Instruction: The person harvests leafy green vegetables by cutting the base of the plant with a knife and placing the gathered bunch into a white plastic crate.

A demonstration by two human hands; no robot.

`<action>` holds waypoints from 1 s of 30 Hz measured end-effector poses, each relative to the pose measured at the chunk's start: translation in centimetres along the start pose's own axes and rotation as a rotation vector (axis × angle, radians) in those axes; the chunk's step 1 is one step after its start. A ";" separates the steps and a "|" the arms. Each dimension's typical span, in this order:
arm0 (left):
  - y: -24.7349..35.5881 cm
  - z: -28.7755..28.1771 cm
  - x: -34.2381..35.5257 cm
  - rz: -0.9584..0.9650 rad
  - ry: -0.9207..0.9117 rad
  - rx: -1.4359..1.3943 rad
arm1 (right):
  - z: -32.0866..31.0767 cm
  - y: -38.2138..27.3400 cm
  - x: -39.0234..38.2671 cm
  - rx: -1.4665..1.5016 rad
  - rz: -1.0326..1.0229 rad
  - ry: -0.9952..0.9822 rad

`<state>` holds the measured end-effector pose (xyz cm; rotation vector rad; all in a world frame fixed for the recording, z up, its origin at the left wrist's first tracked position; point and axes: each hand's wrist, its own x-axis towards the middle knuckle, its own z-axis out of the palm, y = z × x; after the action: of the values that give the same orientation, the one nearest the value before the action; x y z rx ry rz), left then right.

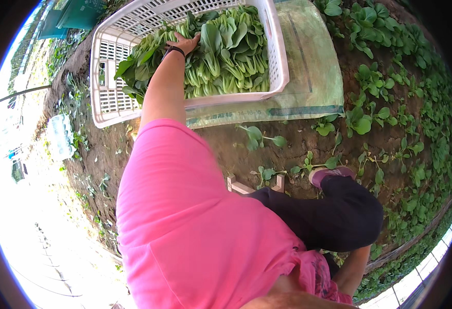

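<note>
My left hand, with a dark band at the wrist, reaches into a white slotted plastic crate. Its fingers are spread and rest on leafy green vegetables that look like bok choy. They lie packed in rows inside, pale stems beside dark leaves, and some leaves lean toward the crate's left wall. No item shows gripped in this hand. At the lower right my right forearm is bent down beside my dark-trousered leg, and the hand itself is hidden.
Beneath the crate lies a pale green woven sack. A small wooden stool or frame shows by my leg. Leafy plants grow in soil at the right, near my shoe. Clear plastic lies at the left.
</note>
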<state>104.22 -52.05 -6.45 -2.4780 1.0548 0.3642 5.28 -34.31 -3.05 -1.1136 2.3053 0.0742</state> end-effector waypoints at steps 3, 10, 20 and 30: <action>7.5 4.3 -0.9 0.052 -0.074 -0.077 | -1.8 3.2 -0.6 -0.054 0.085 0.055; 8.2 9.7 0.8 -0.483 0.555 -1.082 | -0.8 -0.7 -1.6 -0.090 0.021 0.047; 7.4 8.7 0.9 -0.197 0.070 -0.345 | -0.5 3.5 -3.4 -0.080 -0.132 0.142; 0.5 -2.3 -0.4 0.598 0.083 0.121 | -3.1 -6.3 -9.4 0.402 0.108 -0.032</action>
<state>103.73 -53.16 -4.43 -2.0437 1.7901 0.3570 13.04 -32.73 5.59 -0.7775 2.2186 -0.3148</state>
